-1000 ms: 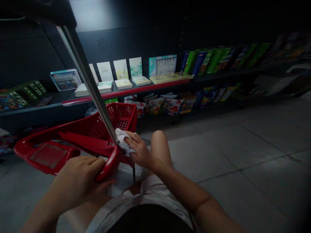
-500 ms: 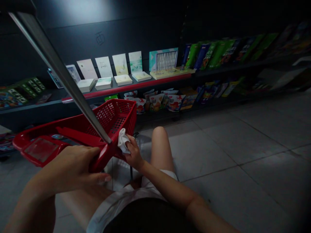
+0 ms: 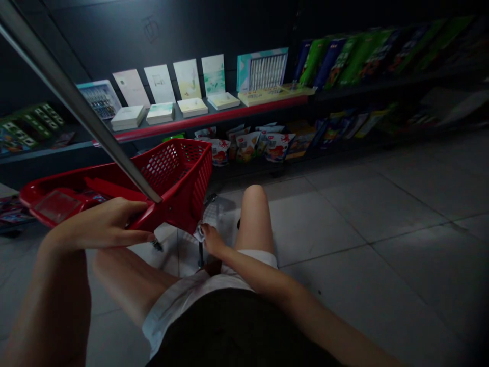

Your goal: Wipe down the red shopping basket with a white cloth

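Note:
A red plastic shopping cart (image 3: 189, 196) with pierced basket walls stands in front of me, tilted in my view. My left hand (image 3: 107, 224) grips its near edge, fingers over the rim and thumb below. A crumpled white cloth (image 3: 198, 233) is pinched in my right hand (image 3: 214, 242), which presses it to the cart's lower corner. Most of the cloth is hidden by the fingers. A metal pole (image 3: 87, 112) rises from the cart's near rim toward the upper left.
A dark shelf with a red front strip (image 3: 214, 121) runs behind the cart. It bears small books (image 3: 193, 107), a boxed set (image 3: 263, 71) and green and blue packages (image 3: 344, 58). Snack bags (image 3: 248, 147) sit below. My bare knee (image 3: 255, 204) is right of the cart, above grey floor tiles (image 3: 324, 219).
My right hand has moved the cloth from the cart's upper side down to its lower corner. My left hand keeps its hold on the rim. The view has tipped downward slightly.

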Demonstrator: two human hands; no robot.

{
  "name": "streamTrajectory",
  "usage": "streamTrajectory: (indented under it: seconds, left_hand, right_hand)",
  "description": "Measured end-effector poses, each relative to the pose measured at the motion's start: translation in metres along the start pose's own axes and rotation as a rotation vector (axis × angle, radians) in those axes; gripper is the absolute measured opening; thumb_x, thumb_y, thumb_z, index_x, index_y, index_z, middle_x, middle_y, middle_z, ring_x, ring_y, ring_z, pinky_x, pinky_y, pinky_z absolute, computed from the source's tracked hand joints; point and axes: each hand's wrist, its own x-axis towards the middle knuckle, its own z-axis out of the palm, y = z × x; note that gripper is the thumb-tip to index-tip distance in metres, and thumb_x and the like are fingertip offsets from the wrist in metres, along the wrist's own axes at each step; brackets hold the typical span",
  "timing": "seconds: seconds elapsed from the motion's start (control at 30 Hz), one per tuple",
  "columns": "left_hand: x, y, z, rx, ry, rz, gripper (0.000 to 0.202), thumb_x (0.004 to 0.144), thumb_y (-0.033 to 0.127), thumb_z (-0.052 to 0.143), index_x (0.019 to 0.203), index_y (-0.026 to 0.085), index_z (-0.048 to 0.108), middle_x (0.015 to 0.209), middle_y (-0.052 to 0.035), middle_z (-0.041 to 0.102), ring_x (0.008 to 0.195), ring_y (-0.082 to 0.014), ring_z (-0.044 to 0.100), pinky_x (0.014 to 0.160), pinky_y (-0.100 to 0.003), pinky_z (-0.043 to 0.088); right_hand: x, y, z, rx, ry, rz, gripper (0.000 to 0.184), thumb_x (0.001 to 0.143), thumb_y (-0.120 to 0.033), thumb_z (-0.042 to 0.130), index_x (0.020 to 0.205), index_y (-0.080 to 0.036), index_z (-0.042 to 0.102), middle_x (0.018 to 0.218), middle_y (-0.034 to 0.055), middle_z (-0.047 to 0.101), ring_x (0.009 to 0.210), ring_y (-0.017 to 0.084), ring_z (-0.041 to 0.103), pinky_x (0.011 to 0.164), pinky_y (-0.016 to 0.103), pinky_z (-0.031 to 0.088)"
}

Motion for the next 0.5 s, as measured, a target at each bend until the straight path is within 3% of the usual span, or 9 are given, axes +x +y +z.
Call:
streamTrajectory:
  seconds: [0.13,0.3,0.4,0.5]
  left_hand:
    - [-0.001,-0.01,-0.001,0.003,0.002,0.003,0.037,0.08,0.044,0.058,0.097,0.012,0.063,0.079,-0.0001,0.068,0.067,-0.0112,0.059,0.058,-0.019,0.043]
    - [-0.001,-0.014,0.0,0.022,0.029,0.024,0.037,0.078,0.044,0.058,0.095,0.013,0.064,0.083,-0.0017,0.068,0.07,-0.0128,0.061,0.06,-0.02,0.044]
    - [0.0,-0.01,-0.001,0.012,0.025,0.016,0.037,0.078,0.044,0.057,0.096,0.012,0.064,0.081,-0.0009,0.068,0.068,-0.0121,0.061,0.059,-0.02,0.044]
    - [0.001,-0.007,-0.002,0.0,0.018,0.001,0.037,0.078,0.043,0.057,0.096,0.012,0.064,0.077,0.0,0.068,0.064,-0.0113,0.06,0.057,-0.019,0.044]
  right_hand:
    - [0.006,-0.024,0.029,0.11,0.108,0.169,0.052,0.063,-0.003,0.048,0.114,-0.014,0.046,0.106,0.0105,0.054,0.098,0.022,0.054,0.087,0.039,0.048]
    - [0.008,-0.045,0.037,0.203,0.292,0.171,0.062,0.07,-0.012,0.05,0.129,-0.012,0.033,0.122,0.0156,0.047,0.115,0.023,0.048,0.1,0.041,0.042]
    - [0.011,-0.041,0.035,0.154,0.291,0.254,0.063,0.067,-0.013,0.056,0.129,-0.01,0.04,0.119,0.0197,0.053,0.112,0.03,0.052,0.095,0.045,0.045]
    - [0.017,-0.037,0.032,0.118,0.294,0.292,0.06,0.067,-0.018,0.059,0.126,-0.013,0.048,0.107,0.0174,0.061,0.099,0.031,0.06,0.082,0.042,0.05]
